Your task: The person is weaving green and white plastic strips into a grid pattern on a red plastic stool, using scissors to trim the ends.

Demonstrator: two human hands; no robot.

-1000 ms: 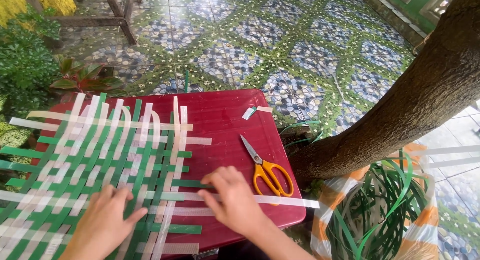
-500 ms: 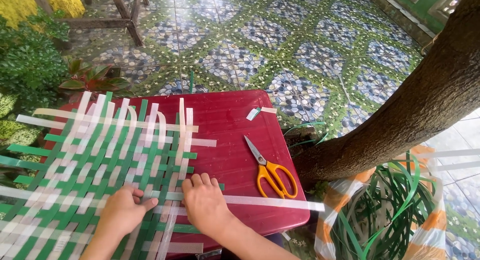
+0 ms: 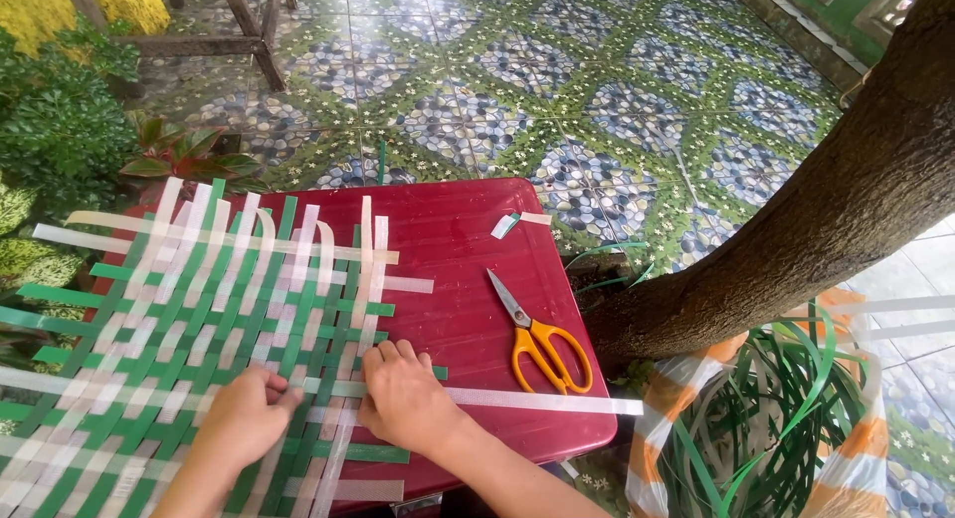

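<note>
A flat woven mat (image 3: 169, 329) of green and white plastic strips lies on a dark red table (image 3: 458, 249). My left hand (image 3: 244, 418) rests on the weave near its lower middle, fingers bent onto a white strip. My right hand (image 3: 403, 399) presses palm-down on the mat's right edge, over a long white strip (image 3: 537, 402) that sticks out to the right across the table. Whether either hand pinches a strip is hidden under the fingers.
Orange-handled scissors (image 3: 542, 339) lie on the table right of my right hand. A small strip offcut (image 3: 512, 223) sits near the far edge. A tree trunk (image 3: 796, 219) leans at right, above a bag of green strips (image 3: 766, 428). Plants (image 3: 60, 140) stand at left on tiled floor.
Both hands have slid left along the long white strip, the right one from the bare table onto the mat's edge. The view has shifted slightly.
</note>
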